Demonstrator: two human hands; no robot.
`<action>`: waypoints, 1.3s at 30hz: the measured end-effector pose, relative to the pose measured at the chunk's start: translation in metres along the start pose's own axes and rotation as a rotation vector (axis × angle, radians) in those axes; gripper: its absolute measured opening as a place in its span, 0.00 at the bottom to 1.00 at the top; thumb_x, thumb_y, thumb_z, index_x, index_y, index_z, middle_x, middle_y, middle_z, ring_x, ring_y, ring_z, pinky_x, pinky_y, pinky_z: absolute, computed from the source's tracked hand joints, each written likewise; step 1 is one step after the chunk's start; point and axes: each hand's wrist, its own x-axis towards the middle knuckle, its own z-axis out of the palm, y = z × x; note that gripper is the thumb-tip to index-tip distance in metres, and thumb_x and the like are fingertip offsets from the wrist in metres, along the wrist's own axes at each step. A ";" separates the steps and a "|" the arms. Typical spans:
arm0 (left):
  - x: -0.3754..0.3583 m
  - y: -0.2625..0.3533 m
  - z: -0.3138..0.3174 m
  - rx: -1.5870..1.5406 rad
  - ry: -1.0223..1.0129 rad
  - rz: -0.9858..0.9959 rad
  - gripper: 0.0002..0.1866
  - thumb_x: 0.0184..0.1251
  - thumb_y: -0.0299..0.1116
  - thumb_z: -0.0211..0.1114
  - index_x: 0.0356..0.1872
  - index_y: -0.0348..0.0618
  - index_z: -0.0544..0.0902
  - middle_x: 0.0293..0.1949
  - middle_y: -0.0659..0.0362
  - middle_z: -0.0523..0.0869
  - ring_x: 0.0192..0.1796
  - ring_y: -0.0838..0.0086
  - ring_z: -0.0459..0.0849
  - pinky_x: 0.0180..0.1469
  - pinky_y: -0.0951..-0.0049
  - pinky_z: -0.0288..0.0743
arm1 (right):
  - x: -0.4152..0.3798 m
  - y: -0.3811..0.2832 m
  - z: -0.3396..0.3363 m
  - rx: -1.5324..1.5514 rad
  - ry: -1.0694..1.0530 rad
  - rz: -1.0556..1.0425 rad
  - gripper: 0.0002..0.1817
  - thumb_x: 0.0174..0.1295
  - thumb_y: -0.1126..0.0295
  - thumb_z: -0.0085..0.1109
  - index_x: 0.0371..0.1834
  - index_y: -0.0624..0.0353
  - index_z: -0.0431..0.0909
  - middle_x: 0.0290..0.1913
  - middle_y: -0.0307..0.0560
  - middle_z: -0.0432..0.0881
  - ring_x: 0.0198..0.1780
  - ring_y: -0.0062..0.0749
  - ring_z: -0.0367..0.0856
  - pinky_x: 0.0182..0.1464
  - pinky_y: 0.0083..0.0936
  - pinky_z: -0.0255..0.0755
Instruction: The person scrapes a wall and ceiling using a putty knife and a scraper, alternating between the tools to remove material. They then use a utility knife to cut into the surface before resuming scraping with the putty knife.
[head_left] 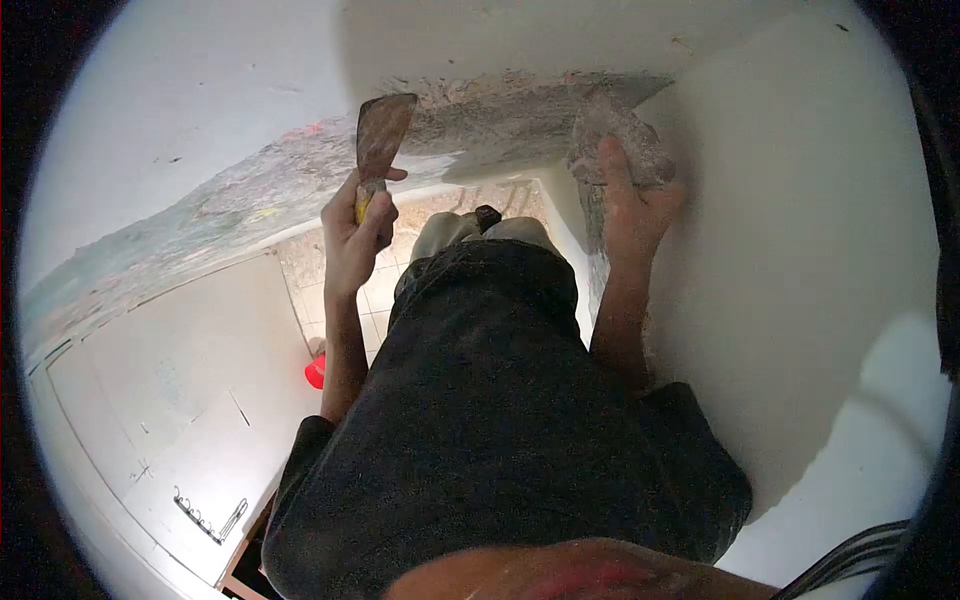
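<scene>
Head view, looking straight down the body. The person stands high up against a white plastered wall (800, 250); the tiled floor (340, 300) lies far below between the feet.

The left hand (355, 235) is closed around the yellow handle of a broad, rust-stained metal putty knife (382, 135), blade up and tilted a little to the right. The blade tip sits at the edge of the rough grey scraped band of bare plaster (300, 170) that runs along the wall to the inner corner.

The right hand (630, 205) is pressed flat at the corner, fingers closed over a grey, dusty, crumpled pad (620, 135). Cloth, sanding sheet or lump of filler: cannot tell. It touches the wall just where the grey band meets the white wall.

Judgement on doing this well:
- Keep the knife at a shallow angle so the edge skims the surface and does not gouge.
- Work in short strokes along the band, toward the corner, each overlapping the last.
- Even pressure under the right palm; the corner seam is where material builds up or tears.
- Footing matters most: both hands are busy, so weight should stay centred, no leaning out.

Below, well apart from both hands: a small red round container (316, 372) on the floor, and a white door with a metal hook rack (205, 515).
</scene>
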 end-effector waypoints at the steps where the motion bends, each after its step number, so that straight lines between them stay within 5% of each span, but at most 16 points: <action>1: 0.006 -0.006 -0.004 0.012 -0.017 0.001 0.16 0.72 0.38 0.60 0.51 0.37 0.77 0.18 0.71 0.67 0.17 0.90 0.59 0.18 0.85 0.51 | -0.001 -0.001 0.001 0.002 0.012 -0.011 0.13 0.62 0.74 0.64 0.49 0.68 0.79 0.44 0.46 0.84 0.45 0.27 0.81 0.51 0.27 0.75; 13: 0.024 -0.007 -0.004 -0.208 -0.209 0.027 0.18 0.73 0.42 0.57 0.46 0.34 0.79 0.15 0.69 0.67 0.14 0.88 0.59 0.15 0.82 0.50 | -0.004 0.011 0.002 0.057 0.019 0.022 0.13 0.60 0.73 0.66 0.45 0.69 0.81 0.43 0.47 0.85 0.43 0.26 0.81 0.49 0.26 0.75; 19: 0.017 -0.039 0.021 -0.188 0.005 0.112 0.21 0.73 0.47 0.57 0.40 0.33 0.76 0.16 0.67 0.69 0.15 0.85 0.62 0.17 0.81 0.53 | -0.005 0.005 0.001 0.037 -0.009 -0.015 0.15 0.60 0.73 0.66 0.48 0.70 0.80 0.44 0.49 0.85 0.44 0.27 0.82 0.49 0.26 0.76; 25: 0.015 -0.037 0.051 -0.385 -0.019 0.026 0.19 0.76 0.46 0.52 0.32 0.39 0.71 0.18 0.62 0.68 0.16 0.81 0.64 0.16 0.79 0.59 | -0.003 0.009 0.003 0.002 -0.025 0.061 0.15 0.60 0.73 0.66 0.48 0.71 0.80 0.44 0.49 0.85 0.44 0.27 0.82 0.50 0.28 0.76; 31: 0.018 -0.021 0.036 -0.210 -0.015 0.076 0.16 0.72 0.45 0.59 0.36 0.41 0.73 0.21 0.68 0.68 0.20 0.86 0.63 0.19 0.81 0.56 | -0.006 0.009 0.003 0.040 -0.010 0.026 0.15 0.59 0.73 0.67 0.46 0.71 0.81 0.44 0.49 0.85 0.43 0.28 0.82 0.49 0.28 0.76; 33: 0.022 0.005 0.034 0.108 0.075 0.135 0.16 0.72 0.45 0.59 0.34 0.40 0.75 0.18 0.66 0.70 0.17 0.85 0.64 0.17 0.81 0.54 | -0.005 0.007 0.002 -0.001 -0.025 0.084 0.15 0.59 0.73 0.67 0.46 0.70 0.81 0.44 0.49 0.85 0.44 0.27 0.82 0.50 0.29 0.75; 39: 0.020 -0.002 0.025 0.027 0.009 0.061 0.19 0.70 0.48 0.60 0.33 0.40 0.75 0.18 0.67 0.70 0.17 0.86 0.64 0.17 0.81 0.54 | -0.005 0.005 0.003 0.079 -0.023 0.000 0.14 0.60 0.72 0.67 0.46 0.70 0.81 0.45 0.49 0.85 0.45 0.28 0.82 0.50 0.29 0.75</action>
